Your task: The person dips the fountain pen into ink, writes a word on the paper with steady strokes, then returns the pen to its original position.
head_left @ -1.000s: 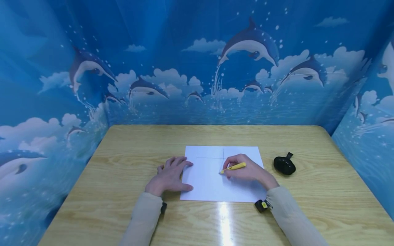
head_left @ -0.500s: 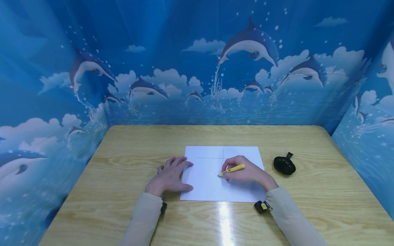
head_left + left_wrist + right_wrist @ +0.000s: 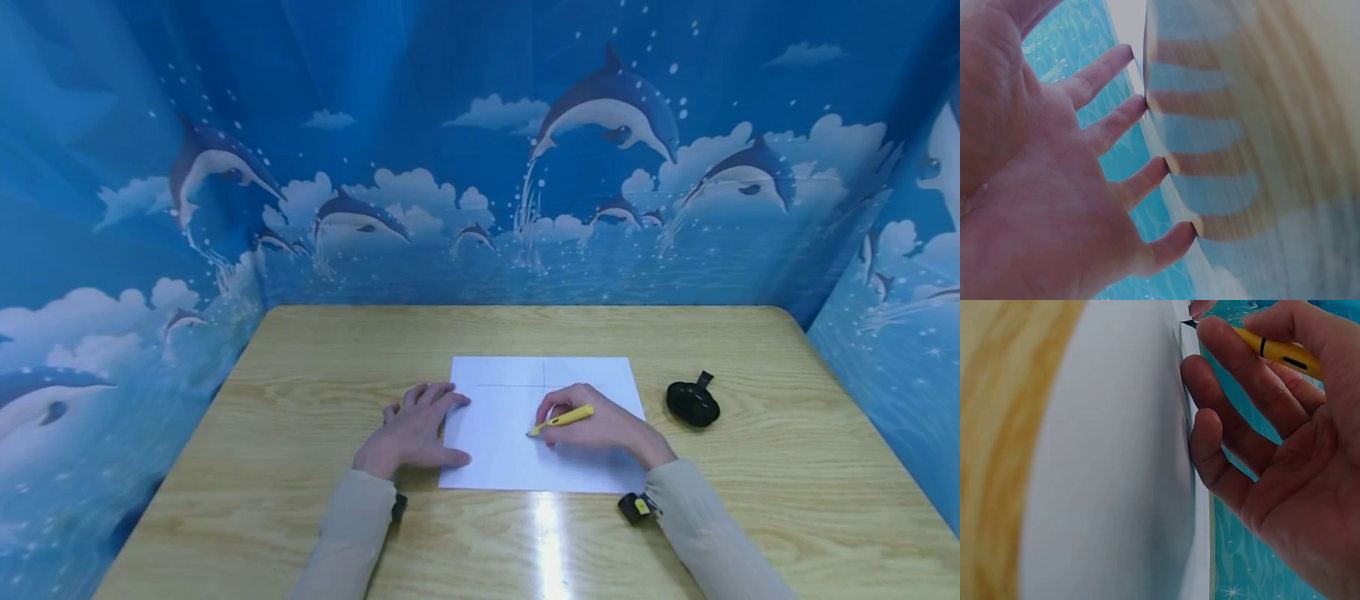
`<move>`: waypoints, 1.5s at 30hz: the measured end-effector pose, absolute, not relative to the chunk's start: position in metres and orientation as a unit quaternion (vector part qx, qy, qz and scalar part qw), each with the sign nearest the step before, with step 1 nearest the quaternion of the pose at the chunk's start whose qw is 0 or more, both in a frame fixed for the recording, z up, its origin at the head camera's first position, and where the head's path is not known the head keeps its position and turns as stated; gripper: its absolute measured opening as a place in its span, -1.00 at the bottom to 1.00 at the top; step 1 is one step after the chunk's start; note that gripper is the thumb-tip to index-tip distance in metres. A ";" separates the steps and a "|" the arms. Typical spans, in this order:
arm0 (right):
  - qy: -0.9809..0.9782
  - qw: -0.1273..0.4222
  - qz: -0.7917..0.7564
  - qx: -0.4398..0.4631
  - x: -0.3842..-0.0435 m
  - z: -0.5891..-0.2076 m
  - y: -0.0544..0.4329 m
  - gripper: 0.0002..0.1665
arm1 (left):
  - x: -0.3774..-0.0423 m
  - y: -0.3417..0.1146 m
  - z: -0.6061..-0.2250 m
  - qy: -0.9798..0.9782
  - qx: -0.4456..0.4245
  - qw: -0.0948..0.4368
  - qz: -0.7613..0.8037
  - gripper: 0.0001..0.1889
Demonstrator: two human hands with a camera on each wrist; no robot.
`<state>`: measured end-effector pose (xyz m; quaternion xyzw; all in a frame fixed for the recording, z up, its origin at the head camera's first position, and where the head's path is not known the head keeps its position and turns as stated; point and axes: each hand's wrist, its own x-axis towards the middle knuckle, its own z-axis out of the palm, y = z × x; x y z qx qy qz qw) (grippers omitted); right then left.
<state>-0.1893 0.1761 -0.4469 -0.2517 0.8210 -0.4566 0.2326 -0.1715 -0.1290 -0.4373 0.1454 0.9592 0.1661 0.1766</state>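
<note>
My right hand pinches a yellow fountain pen between thumb and fingers. Its dark nib is at the white sheet of paper, a little right of the sheet's middle. In the right wrist view the pen slants past the index finger, and the other fingers rest loosely curled along the paper. Thin lines on the sheet cross near its top; the hand hides part of the vertical one. At the sheet's left edge my left hand lies with fingers spread, thumb on the paper. The left wrist view shows its fingertips touching the surface.
A glossy black oval object with a short tab lies on the wooden table, right of the paper. Blue curtains printed with dolphins hang behind the table and at both sides. Small black devices sit at the wrists.
My right hand and the pen have moved a little toward me and to the left across the paper. The left hand and the sheet stay in place.
</note>
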 end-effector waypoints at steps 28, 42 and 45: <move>0.821 0.225 -0.443 -0.282 -0.182 -0.449 0.160 -0.87 | -0.172 -0.129 -0.438 0.961 0.146 0.174 0.161 -0.19; 0.807 0.224 -0.444 -0.318 -0.179 -0.450 0.149 -0.89 | -0.173 -0.128 -0.439 0.963 0.140 0.169 0.154 -0.19; 0.808 0.224 -0.444 -0.317 -0.179 -0.450 0.148 -0.89 | -0.172 -0.127 -0.438 0.963 0.142 0.168 0.154 -0.19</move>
